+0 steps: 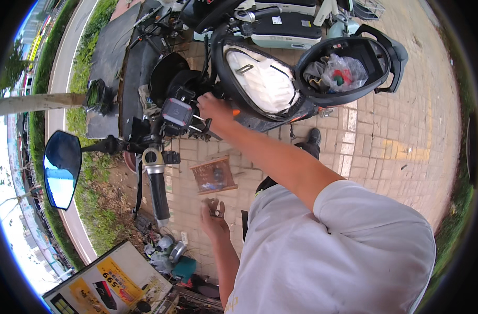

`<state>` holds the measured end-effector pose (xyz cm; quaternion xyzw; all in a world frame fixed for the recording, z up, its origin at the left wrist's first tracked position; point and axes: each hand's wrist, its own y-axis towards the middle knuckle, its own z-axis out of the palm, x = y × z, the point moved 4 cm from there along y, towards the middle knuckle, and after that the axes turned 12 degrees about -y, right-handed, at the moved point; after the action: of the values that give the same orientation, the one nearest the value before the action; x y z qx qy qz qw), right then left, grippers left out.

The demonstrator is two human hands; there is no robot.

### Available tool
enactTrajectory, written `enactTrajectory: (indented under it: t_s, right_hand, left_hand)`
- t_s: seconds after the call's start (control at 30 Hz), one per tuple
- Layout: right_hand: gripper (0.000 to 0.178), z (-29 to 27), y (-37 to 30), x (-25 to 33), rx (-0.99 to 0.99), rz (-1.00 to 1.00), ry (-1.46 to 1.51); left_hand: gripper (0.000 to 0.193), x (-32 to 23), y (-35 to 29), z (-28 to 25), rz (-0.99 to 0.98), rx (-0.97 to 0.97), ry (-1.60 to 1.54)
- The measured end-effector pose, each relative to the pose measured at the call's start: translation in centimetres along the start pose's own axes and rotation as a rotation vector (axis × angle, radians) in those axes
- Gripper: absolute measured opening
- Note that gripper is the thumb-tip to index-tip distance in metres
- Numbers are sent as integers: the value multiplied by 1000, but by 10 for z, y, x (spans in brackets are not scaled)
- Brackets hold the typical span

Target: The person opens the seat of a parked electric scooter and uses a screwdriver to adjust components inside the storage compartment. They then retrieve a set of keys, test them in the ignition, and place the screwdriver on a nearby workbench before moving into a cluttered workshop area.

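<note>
An electric scooter stands before me, its mirror [63, 168] and black handlebar grip [158, 196] on the left. My right hand [214, 108] reaches in behind the square display [177, 112], at the dark steering column. Its fingers are curled, and what they grip is hidden among the dark parts. Lower down, my left hand [214, 222] is raised with bent fingers around a small dark piece too small to name. The scooter's seat [260, 81] is tipped up, showing a white ribbed underside with a metal loop. Beyond it the open storage bucket [308, 83] contains plastic bags [346, 73].
A brown, partly see-through box [214, 175] is on the brick paving between my hands. Another pale scooter [286, 32] is parked close behind. Tools and bags [168, 251] lie beside a printed signboard [105, 285] at lower left. A tree trunk [40, 103] and hedge run along the left.
</note>
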<state>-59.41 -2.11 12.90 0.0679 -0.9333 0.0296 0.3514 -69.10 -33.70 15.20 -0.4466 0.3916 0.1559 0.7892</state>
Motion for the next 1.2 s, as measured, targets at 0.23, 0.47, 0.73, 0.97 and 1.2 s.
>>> enactTrajectory:
  t_s: [0.23, 0.47, 0.73, 0.97, 1.2]
  right_hand:
    - [20, 2, 49, -2, 311, -223, -387]
    - [40, 62, 140, -90, 216, -244, -426]
    - [37, 46, 140, -55, 147, -894, -412]
    - [34, 41, 133, -29, 53, -692, -790]
    - [27, 17, 109, -4, 187, -712, -1036]
  left_hand:
    - [41, 24, 1, -20, -13, -65, -145]
    - [38, 58, -2, -34, 23, -138, -409]
    - [31, 82, -19, -66, 47, -330, -549]
    - [31, 88, -23, -73, 129, -315, -684]
    - [29, 91, -18, -66, 204, -279, -728]
